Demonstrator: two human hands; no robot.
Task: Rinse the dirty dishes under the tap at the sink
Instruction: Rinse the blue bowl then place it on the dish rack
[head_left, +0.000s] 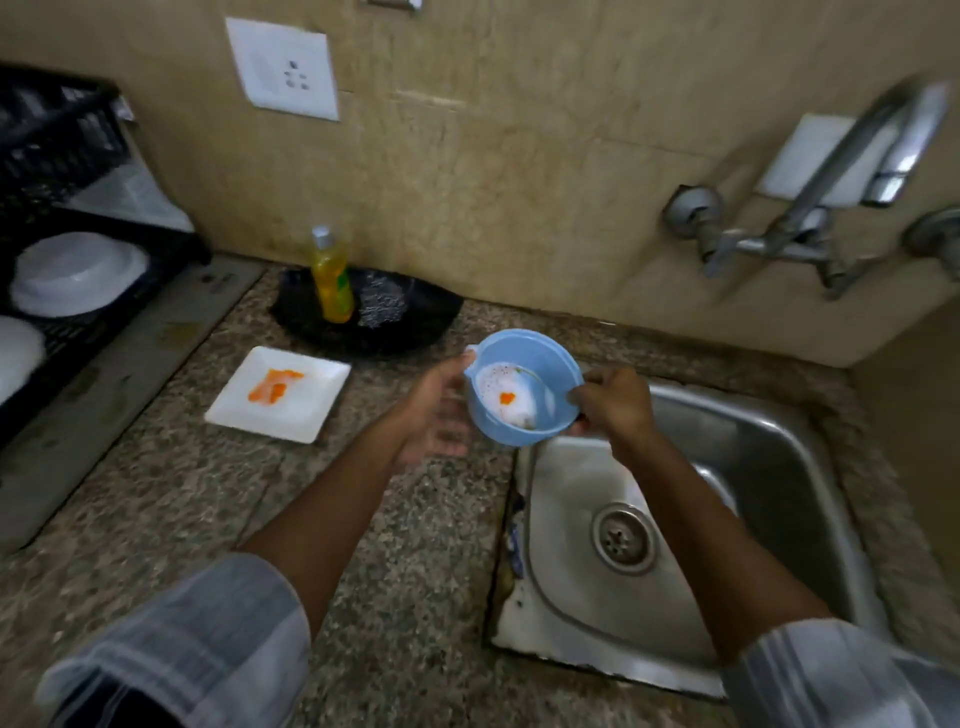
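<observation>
The speckled stone desk (171, 493) carries a white square plate (311, 410) smeared orange, a black round tray (415, 332) near the wall, and a black rack (104, 312) at left. The steel sink (779, 467) is set into it at right.

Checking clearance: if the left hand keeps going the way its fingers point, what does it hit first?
The left hand points right, toward the blue bowl, which it already seems to touch at the rim. Continuing would press into the bowl's side first. The right hand grips the far side; depth is unclear.

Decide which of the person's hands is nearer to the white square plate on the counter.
Left. The left hand is at the blue bowl's left side, just right of the white square plate; the right hand grips the bowl's far rim, over the sink.
</observation>
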